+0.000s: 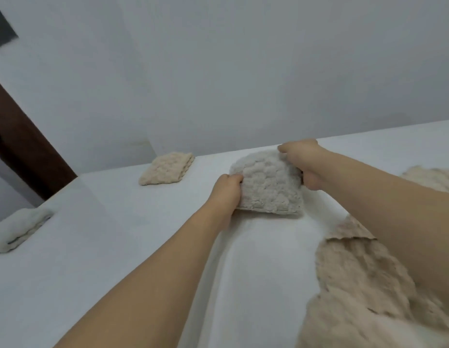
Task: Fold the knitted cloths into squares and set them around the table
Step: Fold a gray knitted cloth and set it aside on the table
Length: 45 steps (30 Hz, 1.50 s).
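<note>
Knitted, soft and light, the folded cloth (pixel 268 184) sagged between the left hand (pixel 227 190) and right hand (pixel 302 159), each gripping an opposite edge above the desk (pixel 118 234).

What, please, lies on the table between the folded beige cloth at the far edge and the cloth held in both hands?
Nothing: in the head view only bare white table separates the folded beige cloth from the grey-white cloth.

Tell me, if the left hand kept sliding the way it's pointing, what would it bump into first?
The left hand points toward the far right, so it would press further into the folded grey-beige knitted cloth it already grips; beyond that sits the right hand. Depth is hard to judge.
</note>
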Each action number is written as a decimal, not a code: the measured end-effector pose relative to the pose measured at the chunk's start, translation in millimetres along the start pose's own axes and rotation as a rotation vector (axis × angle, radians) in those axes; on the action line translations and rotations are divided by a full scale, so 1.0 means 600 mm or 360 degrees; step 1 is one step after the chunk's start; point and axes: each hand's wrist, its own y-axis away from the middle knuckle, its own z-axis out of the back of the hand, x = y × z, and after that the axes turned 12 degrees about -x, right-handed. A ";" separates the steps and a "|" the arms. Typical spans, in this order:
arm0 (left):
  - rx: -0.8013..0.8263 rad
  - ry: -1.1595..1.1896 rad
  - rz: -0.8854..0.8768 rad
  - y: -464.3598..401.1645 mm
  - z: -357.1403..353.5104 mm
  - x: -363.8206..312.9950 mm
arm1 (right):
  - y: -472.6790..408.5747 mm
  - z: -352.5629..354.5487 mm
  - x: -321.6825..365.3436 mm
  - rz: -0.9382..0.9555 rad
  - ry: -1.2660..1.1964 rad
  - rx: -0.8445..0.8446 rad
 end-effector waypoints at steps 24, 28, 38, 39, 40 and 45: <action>-0.0170 -0.0815 -0.1007 -0.091 -0.292 -0.050 | -0.260 0.152 -0.024 0.1039 0.1483 -0.0356; 0.0012 -0.1006 -0.1226 -0.090 -0.297 -0.052 | -0.277 0.200 0.003 0.0859 0.1536 -0.0328; 0.0074 -0.1237 -0.1356 -0.098 -0.302 -0.047 | -0.297 0.217 -0.025 0.1143 0.1590 -0.0500; 0.0083 -0.1224 -0.1340 -0.097 -0.303 -0.048 | -0.302 0.217 -0.027 0.1107 0.1608 -0.0498; 0.0095 -0.1202 -0.1316 -0.097 -0.302 -0.050 | -0.304 0.217 -0.027 0.1062 0.1607 -0.0491; 0.0054 -0.0854 -0.1024 -0.096 -0.297 -0.052 | -0.260 0.221 -0.015 0.1141 0.1357 -0.0624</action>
